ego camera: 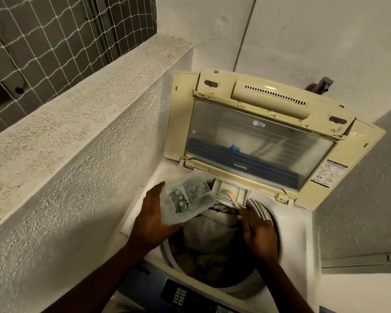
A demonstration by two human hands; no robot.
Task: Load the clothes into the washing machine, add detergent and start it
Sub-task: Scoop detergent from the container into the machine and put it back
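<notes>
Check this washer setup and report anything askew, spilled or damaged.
No spill or break shows. The washer's lid is yellowed against the white body. Clothes are heaped to the drum's rim. The left hand tilts a clear tub by the detergent drawer.

Domestic laundry corner, likely a utility balcony. Evidence: 1 top-loading washing machine [287,224] with yellowed lid [266,132] raised, clothes [209,231] in the drum; rough-plastered parapet wall [81,136]; netted opening [43,41] above; wall tap [321,85] behind.
</notes>
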